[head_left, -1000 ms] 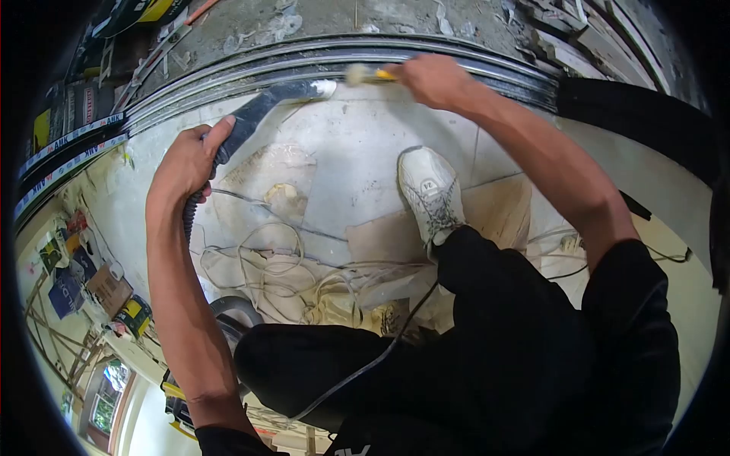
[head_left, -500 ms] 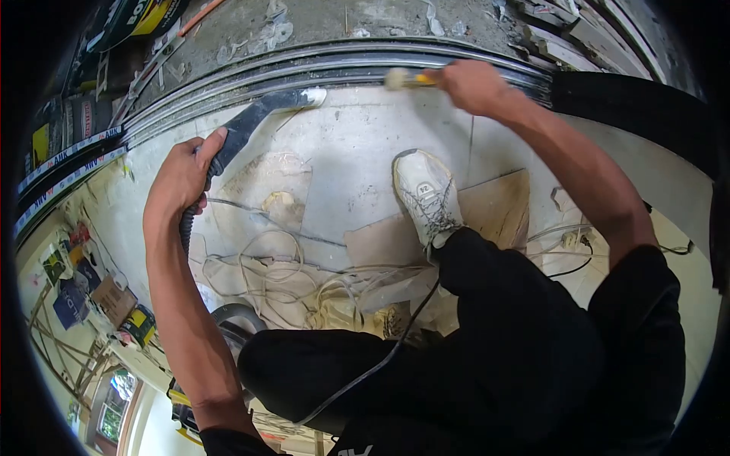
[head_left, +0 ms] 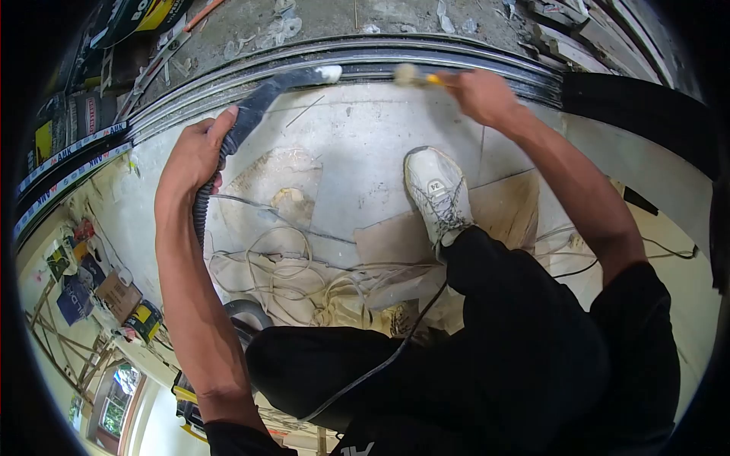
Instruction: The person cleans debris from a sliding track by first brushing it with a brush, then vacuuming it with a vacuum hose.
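My left hand (head_left: pixel 192 156) is closed around a black vacuum cleaner hose (head_left: pixel 255 110), where the ribbed part meets the bent wand. The wand's whitish tip (head_left: pixel 329 74) is over the dark metal sliding-door track (head_left: pixel 365 55). In my right hand (head_left: pixel 484 96) is a paintbrush (head_left: pixel 411 76) with pale bristles and some yellow near its handle. Its bristles are at the track's near edge, right of the hose tip. My fingers hide most of the brush handle.
My shoe (head_left: pixel 437 186) stands on the dusty pale floor (head_left: pixel 365 129), beside a piece of cardboard (head_left: pixel 502 209). Tangled cables (head_left: pixel 281 266) lie near my knee. Rubble (head_left: pixel 281 30) and wood scraps (head_left: pixel 585 38) lie beyond the track. Boxes (head_left: pixel 114 296) are at the left.
The hose tip has moved from the floor beside the track up onto the track. The brush has stayed along the near edge. The whole view has shifted slightly.
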`<action>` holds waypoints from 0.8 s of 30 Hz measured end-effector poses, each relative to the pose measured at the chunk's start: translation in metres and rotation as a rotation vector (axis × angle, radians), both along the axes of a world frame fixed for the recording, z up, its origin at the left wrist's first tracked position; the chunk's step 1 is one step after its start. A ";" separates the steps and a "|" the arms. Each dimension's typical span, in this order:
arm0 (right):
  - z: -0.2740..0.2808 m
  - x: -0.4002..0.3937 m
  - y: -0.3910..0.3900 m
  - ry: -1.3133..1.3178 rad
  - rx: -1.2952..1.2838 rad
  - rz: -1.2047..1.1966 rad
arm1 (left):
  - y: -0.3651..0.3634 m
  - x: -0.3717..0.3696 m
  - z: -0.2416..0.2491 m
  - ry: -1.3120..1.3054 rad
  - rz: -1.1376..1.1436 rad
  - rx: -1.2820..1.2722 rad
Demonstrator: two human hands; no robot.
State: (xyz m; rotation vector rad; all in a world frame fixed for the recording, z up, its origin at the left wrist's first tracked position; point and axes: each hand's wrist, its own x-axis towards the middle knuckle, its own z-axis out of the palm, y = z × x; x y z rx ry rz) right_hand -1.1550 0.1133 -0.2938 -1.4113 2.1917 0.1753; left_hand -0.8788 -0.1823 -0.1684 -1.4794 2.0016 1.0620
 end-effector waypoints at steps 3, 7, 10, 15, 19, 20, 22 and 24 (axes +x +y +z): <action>-0.010 -0.017 0.043 0.054 -0.167 0.009 | -0.001 0.006 -0.003 0.005 0.059 -0.019; 0.003 0.030 -0.045 -0.089 0.008 -0.004 | 0.008 0.004 -0.004 -0.010 0.044 -0.031; -0.017 0.078 -0.111 -0.140 -0.172 0.011 | 0.003 0.006 0.010 -0.031 0.036 -0.092; -0.006 0.055 -0.074 -0.104 -0.081 -0.030 | 0.003 0.020 0.009 -0.062 0.046 -0.069; 0.002 0.028 -0.019 -0.048 -0.043 -0.086 | 0.001 0.026 0.023 -0.011 0.031 -0.133; 0.002 0.025 -0.019 -0.024 -0.034 -0.031 | -0.003 0.029 0.029 -0.022 0.058 -0.134; 0.008 0.028 -0.039 -0.033 -0.001 0.039 | -0.012 0.037 0.028 -0.056 0.053 -0.137; 0.002 0.051 -0.080 -0.093 -0.077 0.062 | -0.017 0.046 0.022 -0.095 0.029 -0.131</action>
